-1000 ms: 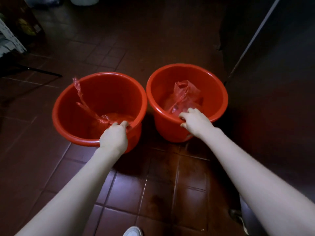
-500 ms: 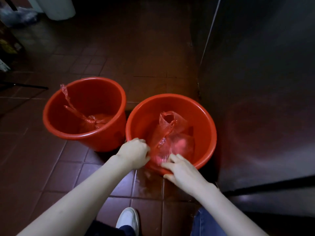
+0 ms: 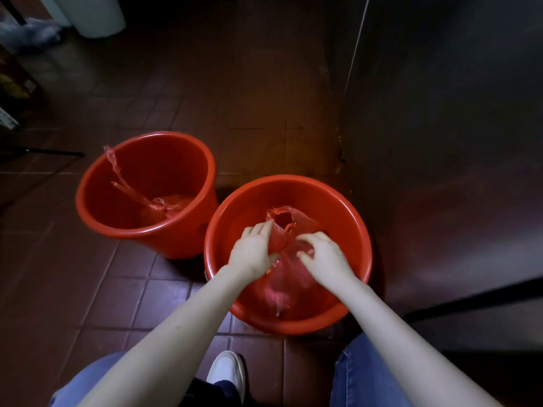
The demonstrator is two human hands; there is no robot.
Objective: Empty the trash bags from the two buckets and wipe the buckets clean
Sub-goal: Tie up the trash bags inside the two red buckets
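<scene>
Lying between both hands' fingers [image 3: 266, 230], trash bag [image 3: 283, 277] fills right bucket [image 3: 346, 207].

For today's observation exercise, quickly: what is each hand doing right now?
Left hand: fingers pinch the thin red plastic trash bag inside the near red round plastic bucket.
Right hand: fingers curled on the same bag.

Stood almost touching, the left bucket [image 3: 147, 195] and the right bucket [image 3: 288, 254]. Left open floor [image 3: 88, 289] to the left and ahead. Walled in on the right by a dark metal cabinet [image 3: 440, 142], just beside the right bucket.
</scene>
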